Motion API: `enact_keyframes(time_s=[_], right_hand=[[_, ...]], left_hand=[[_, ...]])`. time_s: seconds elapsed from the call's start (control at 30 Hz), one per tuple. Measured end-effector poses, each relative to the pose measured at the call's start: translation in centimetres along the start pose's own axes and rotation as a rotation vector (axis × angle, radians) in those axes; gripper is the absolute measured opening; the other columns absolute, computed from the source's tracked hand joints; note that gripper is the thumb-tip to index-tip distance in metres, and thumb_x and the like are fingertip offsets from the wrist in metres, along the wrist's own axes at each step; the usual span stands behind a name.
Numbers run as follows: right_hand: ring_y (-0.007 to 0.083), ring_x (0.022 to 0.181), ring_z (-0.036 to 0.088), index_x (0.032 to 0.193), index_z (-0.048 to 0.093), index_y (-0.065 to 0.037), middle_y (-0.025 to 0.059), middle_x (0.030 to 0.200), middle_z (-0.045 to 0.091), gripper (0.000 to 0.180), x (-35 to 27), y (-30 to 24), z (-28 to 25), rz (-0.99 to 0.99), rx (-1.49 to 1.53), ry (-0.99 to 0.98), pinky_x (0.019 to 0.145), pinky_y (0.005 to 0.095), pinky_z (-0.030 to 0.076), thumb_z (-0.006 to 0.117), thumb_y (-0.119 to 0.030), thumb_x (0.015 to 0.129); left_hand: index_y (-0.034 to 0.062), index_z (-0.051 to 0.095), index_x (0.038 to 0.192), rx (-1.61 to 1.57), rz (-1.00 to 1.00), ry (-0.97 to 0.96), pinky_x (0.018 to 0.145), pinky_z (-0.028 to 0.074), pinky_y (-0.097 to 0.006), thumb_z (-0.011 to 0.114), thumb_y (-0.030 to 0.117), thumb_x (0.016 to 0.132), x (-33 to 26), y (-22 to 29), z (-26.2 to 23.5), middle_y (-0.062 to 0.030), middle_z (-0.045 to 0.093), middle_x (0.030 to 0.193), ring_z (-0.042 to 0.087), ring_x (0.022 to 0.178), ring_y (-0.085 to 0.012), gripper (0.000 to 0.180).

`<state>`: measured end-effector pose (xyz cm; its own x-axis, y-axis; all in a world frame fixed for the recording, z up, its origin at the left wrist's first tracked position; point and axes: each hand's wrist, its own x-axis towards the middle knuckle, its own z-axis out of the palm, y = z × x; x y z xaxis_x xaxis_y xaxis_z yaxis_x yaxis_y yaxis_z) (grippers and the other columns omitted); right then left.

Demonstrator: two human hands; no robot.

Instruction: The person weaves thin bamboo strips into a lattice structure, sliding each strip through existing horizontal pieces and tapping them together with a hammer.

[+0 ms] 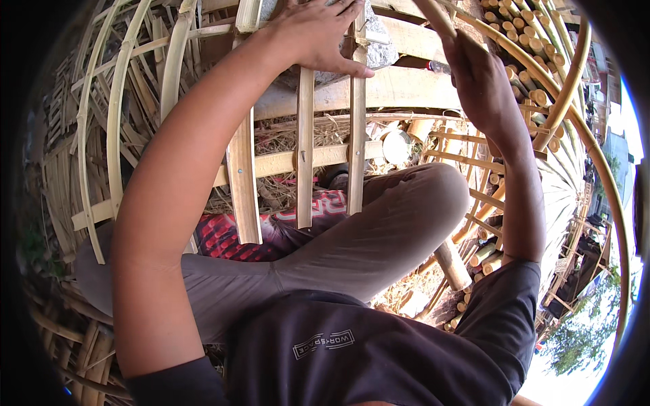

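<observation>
A frame of split bamboo slats, nailed across bamboo crosspieces (274,164), lies in front of me and over my lap. My left hand (318,37) rests on its upper part with fingers and thumb spread, the thumb across one slat (357,145). Beside that slat runs another slat (304,152), and a wider slat (243,183) with nail heads lies to the left. Under the frame by my left hand is a grey stone block (380,44). My right hand (482,84) is raised at the right, closed round a wooden handle (435,17) whose far end is cut off by the picture's top edge.
Wooden boards (406,88) lie beyond the frame. Stacks of cut bamboo poles (528,34) stand at the right, with a long curved bamboo pole (602,155) along them. More slats (122,101) fill the left. My bent legs (406,203) are below the frame, near a red patterned cloth (230,237).
</observation>
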<state>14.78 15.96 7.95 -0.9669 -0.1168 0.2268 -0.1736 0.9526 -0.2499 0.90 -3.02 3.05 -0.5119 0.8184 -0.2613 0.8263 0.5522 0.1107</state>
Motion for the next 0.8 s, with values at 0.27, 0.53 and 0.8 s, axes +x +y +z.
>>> enact_keyframes(time_s=[0.27,0.53,0.8], right_hand=[[0.0130,0.054,0.043,0.091,0.055,-0.003,0.0019,0.061,0.046,0.037,0.4,-0.6,-1.0,0.362,0.080,-0.052,0.052,0.0324,0.037,0.045,-0.035,0.107],[0.0105,0.051,0.041,0.091,0.055,-0.003,0.0010,0.060,0.044,0.037,-0.9,-1.2,-0.5,0.352,0.179,-0.023,0.050,0.0320,0.035,0.045,-0.035,0.107],[0.0041,0.045,0.035,0.091,0.054,-0.006,-0.0036,0.059,0.043,0.035,-1.1,-1.2,-0.3,0.397,0.308,0.202,0.040,0.0252,0.027,0.039,-0.032,0.109]], left_hand=[[0.0028,0.008,0.157,-0.070,0.044,0.170,0.119,0.001,-0.065,0.050,0.087,0.074,0.7,-1.6,3.1,-0.0148,0.004,0.166,0.003,0.153,-0.0323,0.126],[0.0030,0.007,0.157,-0.052,0.045,0.162,0.120,0.001,-0.063,0.045,0.088,0.076,-0.3,-1.1,2.4,-0.0135,0.004,0.166,0.004,0.153,-0.0317,0.123],[0.0008,0.009,0.156,-0.026,0.028,0.171,0.120,0.005,-0.064,0.046,0.088,0.076,0.4,-1.5,2.8,-0.0155,0.004,0.165,0.006,0.152,-0.0341,0.124]])
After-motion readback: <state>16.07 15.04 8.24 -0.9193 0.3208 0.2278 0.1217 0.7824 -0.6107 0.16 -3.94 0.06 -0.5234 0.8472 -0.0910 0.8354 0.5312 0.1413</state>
